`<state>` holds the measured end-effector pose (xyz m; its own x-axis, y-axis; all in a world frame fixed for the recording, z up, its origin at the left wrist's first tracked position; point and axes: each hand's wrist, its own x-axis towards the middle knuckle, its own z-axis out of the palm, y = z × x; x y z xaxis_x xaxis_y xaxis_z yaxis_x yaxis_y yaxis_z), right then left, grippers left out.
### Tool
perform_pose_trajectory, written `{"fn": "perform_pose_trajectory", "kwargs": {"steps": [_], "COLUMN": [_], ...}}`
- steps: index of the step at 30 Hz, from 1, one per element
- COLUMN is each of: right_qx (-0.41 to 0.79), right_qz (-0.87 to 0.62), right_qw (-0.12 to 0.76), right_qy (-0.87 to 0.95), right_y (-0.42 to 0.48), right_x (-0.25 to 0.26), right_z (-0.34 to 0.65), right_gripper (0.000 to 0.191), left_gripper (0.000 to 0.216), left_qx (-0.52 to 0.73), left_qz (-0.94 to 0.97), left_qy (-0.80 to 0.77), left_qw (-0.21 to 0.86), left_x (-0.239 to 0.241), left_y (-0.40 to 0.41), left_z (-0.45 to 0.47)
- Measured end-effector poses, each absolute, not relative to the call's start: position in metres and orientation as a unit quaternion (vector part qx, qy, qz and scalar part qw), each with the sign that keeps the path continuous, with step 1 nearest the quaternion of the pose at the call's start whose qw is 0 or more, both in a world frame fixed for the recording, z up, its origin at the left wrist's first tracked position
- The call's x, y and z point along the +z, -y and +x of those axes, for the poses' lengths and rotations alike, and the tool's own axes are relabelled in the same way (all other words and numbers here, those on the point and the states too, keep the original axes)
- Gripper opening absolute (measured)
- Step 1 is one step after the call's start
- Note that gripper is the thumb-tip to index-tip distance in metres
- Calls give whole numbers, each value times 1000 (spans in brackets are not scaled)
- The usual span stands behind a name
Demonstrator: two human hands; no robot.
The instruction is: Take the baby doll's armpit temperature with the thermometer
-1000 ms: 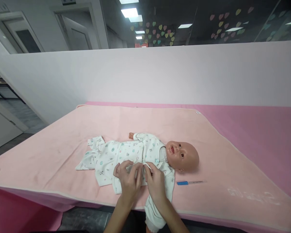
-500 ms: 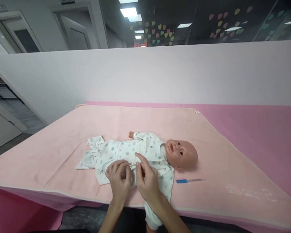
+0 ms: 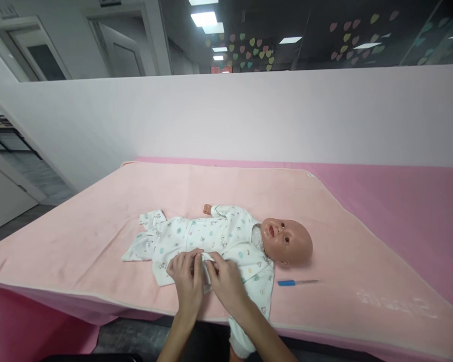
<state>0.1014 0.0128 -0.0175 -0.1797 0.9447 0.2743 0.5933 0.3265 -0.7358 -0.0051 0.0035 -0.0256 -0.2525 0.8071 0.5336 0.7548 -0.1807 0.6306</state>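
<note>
A baby doll [image 3: 288, 242] lies on its back with its head to the right, dressed in a white printed baby outfit [image 3: 207, 230]. At the outfit's near edge, around the waist, my left hand [image 3: 186, 274] pinches the cloth between thumb and fingers. Just to the right, my right hand [image 3: 225, 281] also has its thumb and fingers closed on the same edge. A bit of white cloth shows between the two hands. My fingers hide any fastener there. The doll's near arm, in its sleeve, hangs over the table's front edge beside my right forearm.
A pen with a blue cap [image 3: 298, 283] lies right of the doll's sleeve. Under everything spreads a peach blanket [image 3: 347, 261], over a pink cover [image 3: 411, 216]. Behind the table stands a white low wall [image 3: 241, 118] with dark glass above it.
My right index finger, raised before, has come down and closed on the cloth. Both hands now grip the edge close together. The whole view has shifted slightly.
</note>
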Motion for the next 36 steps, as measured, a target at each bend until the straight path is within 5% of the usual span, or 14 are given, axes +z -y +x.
{"fn": "perform_pose_trajectory", "kwargs": {"steps": [17,23,28,36], "right_qx": [314,156,-26,-102], "right_qz": [-512,-605,-786,-765], "right_qw": [478,576,367,202], "right_qy": [641,527,497,603], "right_y": [1,36,46,44], "right_x": [-17,-30,-51,-77], "right_z": [105,169,258,305], "right_gripper": [31,33,33,38], "left_gripper": [17,18,19,25], "left_qx": [513,494,343,315], "left_qz": [560,644,791,809], "left_qy": [-651,-584,-467,-432], "left_qw": [3,5,199,244], "left_x": [-23,10,26,20], "left_y": [-2,-32,-60,-67], "left_z": [-13,-5,21,20]}}
